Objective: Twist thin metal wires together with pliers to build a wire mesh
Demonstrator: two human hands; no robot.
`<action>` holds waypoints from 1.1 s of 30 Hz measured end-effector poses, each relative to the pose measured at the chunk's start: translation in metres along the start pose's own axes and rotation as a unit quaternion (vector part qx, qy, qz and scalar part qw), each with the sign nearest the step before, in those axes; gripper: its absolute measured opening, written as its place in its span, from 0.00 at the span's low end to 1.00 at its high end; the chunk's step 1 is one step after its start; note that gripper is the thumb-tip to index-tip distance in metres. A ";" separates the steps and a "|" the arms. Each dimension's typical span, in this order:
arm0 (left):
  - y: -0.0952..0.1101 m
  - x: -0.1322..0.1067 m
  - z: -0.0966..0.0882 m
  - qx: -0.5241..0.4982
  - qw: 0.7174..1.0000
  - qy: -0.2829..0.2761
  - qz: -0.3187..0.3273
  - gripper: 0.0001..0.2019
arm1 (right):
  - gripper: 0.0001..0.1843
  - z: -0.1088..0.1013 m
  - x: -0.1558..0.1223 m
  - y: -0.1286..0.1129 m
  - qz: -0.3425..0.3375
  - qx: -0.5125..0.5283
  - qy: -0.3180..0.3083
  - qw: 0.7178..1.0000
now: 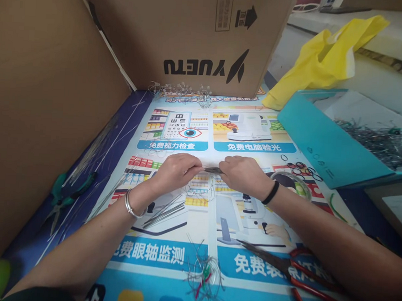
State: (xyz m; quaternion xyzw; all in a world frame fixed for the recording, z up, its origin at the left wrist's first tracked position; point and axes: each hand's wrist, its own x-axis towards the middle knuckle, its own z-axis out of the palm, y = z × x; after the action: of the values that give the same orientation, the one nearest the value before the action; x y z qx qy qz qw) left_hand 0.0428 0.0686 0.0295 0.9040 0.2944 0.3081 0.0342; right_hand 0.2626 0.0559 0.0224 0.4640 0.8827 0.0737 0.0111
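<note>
My left hand point(176, 171) and my right hand point(243, 174) meet over the middle of a printed poster point(168, 256) that covers the table. Both pinch the ends of a short bundle of thin metal wires point(212, 170) held level between them. A silver bangle sits on my left wrist, a black band on my right. More loose straight wires point(162, 213) lie on the poster just under my left wrist.
Red-handled long-nose pliers point(282, 265) lie at the lower right, green-handled pliers point(65, 199) at the left. A tangle of wire scraps point(203, 276) sits near the front. A teal box point(326, 143) with wire pieces, a yellow bag point(323, 58) and cardboard boxes point(193, 33) stand around.
</note>
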 end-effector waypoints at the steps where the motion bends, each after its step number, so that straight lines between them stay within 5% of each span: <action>1: -0.001 0.000 0.000 -0.008 1.000 0.001 -0.002 0.06 | 0.11 0.000 0.000 0.000 0.003 0.000 0.000 1.000; 9: -0.010 -0.001 0.001 -0.053 0.998 -0.016 -0.036 0.06 | 0.12 0.002 0.002 0.002 0.029 0.005 -0.019 0.999; 18: -0.005 -0.004 0.018 -0.020 0.991 0.043 -0.122 0.12 | 0.13 0.003 0.004 -0.001 0.035 -0.020 -0.015 0.999; 26: -0.009 -0.006 0.022 0.067 0.993 0.054 -0.085 0.14 | 0.17 0.003 0.003 0.001 0.064 -0.014 0.010 0.998; 30: -0.013 -0.006 0.022 0.066 0.990 0.063 -0.106 0.14 | 0.19 -0.011 0.000 0.006 0.121 0.010 0.051 0.991; 33: -0.015 -0.005 0.025 0.044 0.992 0.045 -0.113 0.14 | 0.20 -0.032 -0.008 0.003 0.097 0.014 0.039 0.994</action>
State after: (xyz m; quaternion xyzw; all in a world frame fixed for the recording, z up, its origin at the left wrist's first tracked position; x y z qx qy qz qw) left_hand 0.0458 0.0812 0.0028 0.8509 0.4091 0.3292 0.0158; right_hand 0.2666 0.0476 0.0539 0.5444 0.8342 0.0800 -0.0371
